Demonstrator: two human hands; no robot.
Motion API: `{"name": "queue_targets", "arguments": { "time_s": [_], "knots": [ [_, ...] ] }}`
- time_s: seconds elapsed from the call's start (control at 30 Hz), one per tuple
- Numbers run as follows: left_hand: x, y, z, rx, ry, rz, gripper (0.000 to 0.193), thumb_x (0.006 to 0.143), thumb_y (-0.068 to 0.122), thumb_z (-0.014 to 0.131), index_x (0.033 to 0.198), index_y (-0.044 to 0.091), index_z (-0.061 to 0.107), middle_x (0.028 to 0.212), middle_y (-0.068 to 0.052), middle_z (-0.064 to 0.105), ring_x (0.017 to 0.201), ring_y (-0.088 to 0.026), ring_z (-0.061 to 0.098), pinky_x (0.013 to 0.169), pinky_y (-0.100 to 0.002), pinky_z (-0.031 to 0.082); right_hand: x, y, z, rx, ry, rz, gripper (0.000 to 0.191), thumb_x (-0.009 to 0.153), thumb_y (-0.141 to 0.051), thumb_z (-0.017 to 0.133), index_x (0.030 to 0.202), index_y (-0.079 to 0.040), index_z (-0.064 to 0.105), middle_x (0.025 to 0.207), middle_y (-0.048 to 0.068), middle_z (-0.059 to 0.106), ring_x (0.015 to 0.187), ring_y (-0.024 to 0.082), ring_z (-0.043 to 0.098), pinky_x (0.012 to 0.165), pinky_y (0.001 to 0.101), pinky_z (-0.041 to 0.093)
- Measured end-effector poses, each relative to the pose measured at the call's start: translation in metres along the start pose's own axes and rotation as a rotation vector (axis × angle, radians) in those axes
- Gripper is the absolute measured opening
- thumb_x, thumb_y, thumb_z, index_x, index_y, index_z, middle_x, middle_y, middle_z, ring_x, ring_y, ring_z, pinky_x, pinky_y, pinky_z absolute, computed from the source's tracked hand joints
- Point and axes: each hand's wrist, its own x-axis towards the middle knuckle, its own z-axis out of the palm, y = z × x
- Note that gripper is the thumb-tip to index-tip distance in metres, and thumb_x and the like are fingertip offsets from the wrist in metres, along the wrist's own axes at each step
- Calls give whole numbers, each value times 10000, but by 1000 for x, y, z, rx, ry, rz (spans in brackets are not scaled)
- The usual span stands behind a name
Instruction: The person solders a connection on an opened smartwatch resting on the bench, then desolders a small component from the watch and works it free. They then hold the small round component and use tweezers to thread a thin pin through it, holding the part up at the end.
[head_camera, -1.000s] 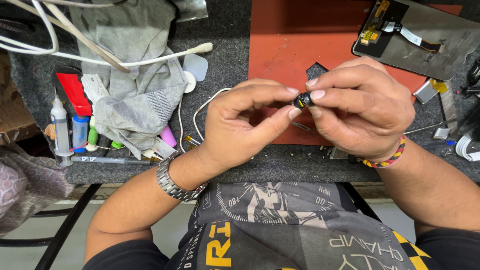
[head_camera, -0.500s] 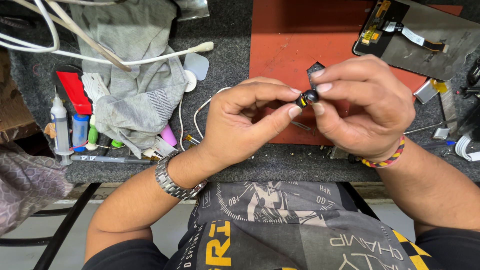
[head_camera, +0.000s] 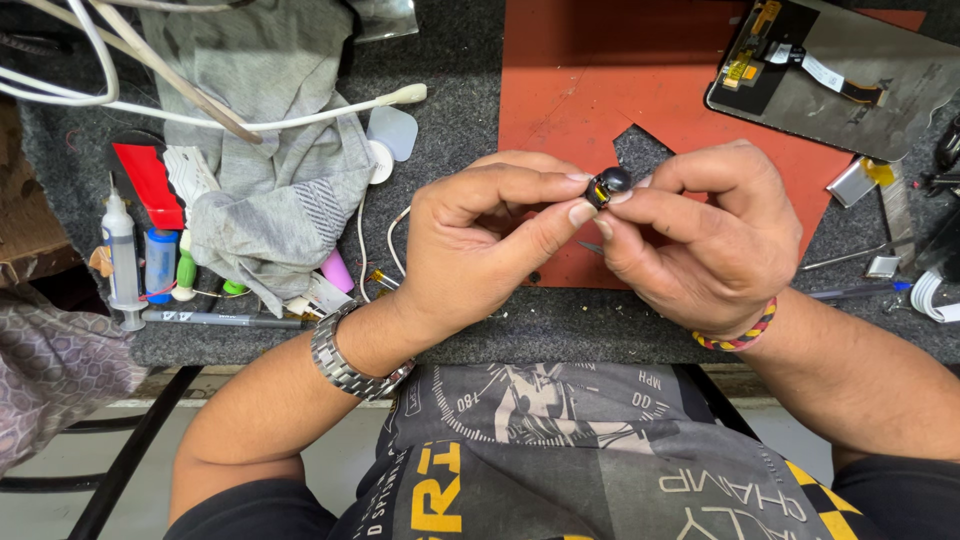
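My left hand (head_camera: 480, 240) and my right hand (head_camera: 700, 235) meet over the near edge of a red work mat (head_camera: 600, 80). Between their fingertips sits a small black rounded part (head_camera: 608, 184) with a yellow-orange patch on its side. The left thumb and forefinger pinch it from the left. My right thumb and forefinger press on it from the right. A metal watch is on the left wrist, a beaded band on the right.
A grey cloth (head_camera: 270, 130) lies at left under white cables (head_camera: 200, 115). Small bottles and a syringe (head_camera: 125, 260) stand by the left edge. An opened phone panel (head_camera: 840, 70) lies at top right, with metal bits and tweezers (head_camera: 850, 258) beside it.
Both hands have lifted the small black part slightly and turned it; its rounded dark end now faces up. The hands stay over the same spot.
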Motion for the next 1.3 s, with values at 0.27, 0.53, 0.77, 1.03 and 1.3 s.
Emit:
{"name": "queue_targets", "arguments": {
  "time_s": [0.27, 0.53, 0.77, 1.03, 1.3],
  "knots": [
    [1, 2, 1, 95, 5, 18, 138, 1020, -50, 756, 1148, 0, 742, 1175, -102, 723, 1034, -108, 721, 910, -218, 610, 0, 1, 1, 19, 26, -9, 232, 812, 72, 853, 983, -11, 720, 947, 111, 621, 779, 201, 599, 655, 317, 482],
    [1, -1, 1, 80, 43, 9, 163, 1018, -51, 755, 1172, 4, 746, 1175, -97, 714, 1020, -100, 707, 878, -206, 596, 5, -2, 0, -19, -8, -8, 219, 825, 56, 854, 990, -12, 726, 956, 115, 621, 808, 220, 604, 685, 332, 495],
    [0, -1, 2, 105, 46, 12, 173, 1012, -44, 764, 1177, 7, 749, 1166, -92, 721, 1005, -90, 713, 873, -201, 600, 9, -2, -4, -7, -3, -34, 204, 832, 45, 849, 965, -5, 703, 951, 129, 635, 806, 214, 620, 675, 331, 507],
    [0, 3, 3, 125, 33, 5, 157, 1008, -32, 773, 1159, 2, 744, 1151, -92, 720, 981, -83, 704, 851, -196, 589, 10, 7, -7, 183, -3, 61, 192, 900, 50, 764, 1056, 18, 656, 1109, 207, 707, 955, 282, 723, 798, 349, 602],
    [0, 3, 3, 23, 10, -34, 120, 1038, -41, 735, 1155, -24, 715, 1165, -83, 695, 1014, -84, 704, 887, -202, 599, 14, 12, -8, 125, -54, -46, 212, 833, 87, 800, 982, 15, 670, 1007, 179, 713, 850, 293, 707, 783, 396, 576]
  ]
}}
